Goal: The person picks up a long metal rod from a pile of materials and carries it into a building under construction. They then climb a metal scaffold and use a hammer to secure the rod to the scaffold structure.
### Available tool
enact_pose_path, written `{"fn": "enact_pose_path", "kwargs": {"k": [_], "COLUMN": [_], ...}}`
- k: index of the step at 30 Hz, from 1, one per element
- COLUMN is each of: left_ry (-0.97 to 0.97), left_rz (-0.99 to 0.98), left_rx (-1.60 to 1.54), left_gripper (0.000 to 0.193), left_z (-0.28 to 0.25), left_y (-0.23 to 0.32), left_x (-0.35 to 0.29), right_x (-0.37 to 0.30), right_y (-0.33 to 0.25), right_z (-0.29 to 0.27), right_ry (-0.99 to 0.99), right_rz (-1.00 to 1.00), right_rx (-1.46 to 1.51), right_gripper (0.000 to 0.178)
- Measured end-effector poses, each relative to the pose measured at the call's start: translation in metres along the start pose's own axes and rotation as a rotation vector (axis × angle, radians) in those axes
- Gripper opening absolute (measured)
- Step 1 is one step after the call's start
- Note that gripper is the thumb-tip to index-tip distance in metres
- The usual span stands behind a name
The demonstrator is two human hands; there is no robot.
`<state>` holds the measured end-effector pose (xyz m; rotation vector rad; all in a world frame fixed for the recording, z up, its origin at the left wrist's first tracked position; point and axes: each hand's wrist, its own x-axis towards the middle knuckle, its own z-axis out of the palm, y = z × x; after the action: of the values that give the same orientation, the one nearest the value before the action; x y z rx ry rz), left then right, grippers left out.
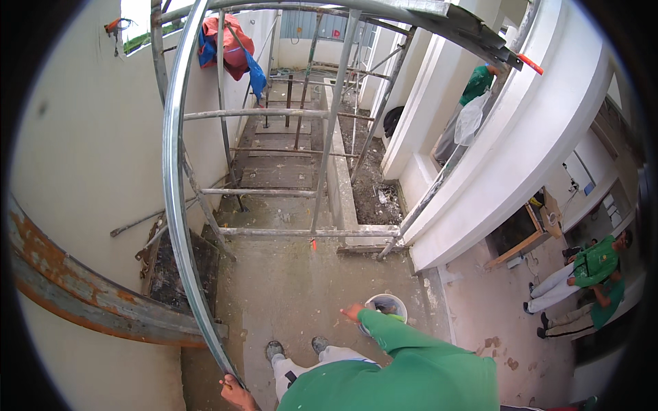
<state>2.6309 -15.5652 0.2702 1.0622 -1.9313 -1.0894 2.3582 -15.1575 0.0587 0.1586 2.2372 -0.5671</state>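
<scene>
My left hand (236, 394) is closed around the lower end of a long, shiny metal channel (174, 171). The channel rises past the left side of the scaffold and out of the top of the view. My right hand (352, 312) is stretched forward in a green sleeve, a finger reaching out to the left, and I see nothing in it. Just beyond that forearm stands a white bucket (401, 303) with something greenish inside, partly hidden by the sleeve.
Pipe scaffolding (274, 193) stands ahead. Red and blue cloth (226, 46) hangs on it. A rusty steel beam (75, 291) juts from the left above a dark board (179, 270). People in green (595, 264) are at right; another person (478, 83) is behind a column.
</scene>
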Motion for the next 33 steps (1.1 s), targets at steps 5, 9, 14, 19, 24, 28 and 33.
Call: {"fn": "enact_pose_path", "kwargs": {"k": [5, 9, 14, 19, 24, 28, 33], "left_ry": [-0.198, -0.302, -0.461, -0.564, -0.597, -0.53, -0.497], "left_rz": [-0.125, -0.171, -0.149, -0.187, -0.025, 0.1, 0.141], "left_rx": [-0.066, -0.037, -0.087, -0.279, -0.366, -0.199, -0.506], "left_gripper": [0.062, 0.069, 0.075, 0.075, 0.075, 0.072, 0.071], "left_z": [0.031, 0.065, 0.12, 0.185, 0.258, 0.292, 0.339], "left_y": [-0.003, -0.001, 0.006, 0.036, 0.107, 0.159, 0.203], "left_x": [0.099, 0.162, 0.225, 0.251, 0.261, 0.29, 0.285], "right_x": [-0.035, -0.095, -0.115, -0.141, -0.16, -0.176, -0.186], "right_y": [0.027, -0.005, 0.004, 0.02, 0.056, 0.048, 0.052], "right_z": [0.067, 0.1, 0.111, 0.123, 0.156, 0.164, 0.185], "right_ry": [0.115, -0.062, 0.023, 0.046, 0.012, 0.033, 0.052], "right_rz": [0.045, 0.153, 0.232, 0.377, 0.458, 0.452, 0.474], "right_rx": [0.143, 0.321, 0.461, 0.553, 0.545, 0.665, 0.728], "right_gripper": [0.045, 0.039, 0.042, 0.042, 0.044, 0.042, 0.04]}}
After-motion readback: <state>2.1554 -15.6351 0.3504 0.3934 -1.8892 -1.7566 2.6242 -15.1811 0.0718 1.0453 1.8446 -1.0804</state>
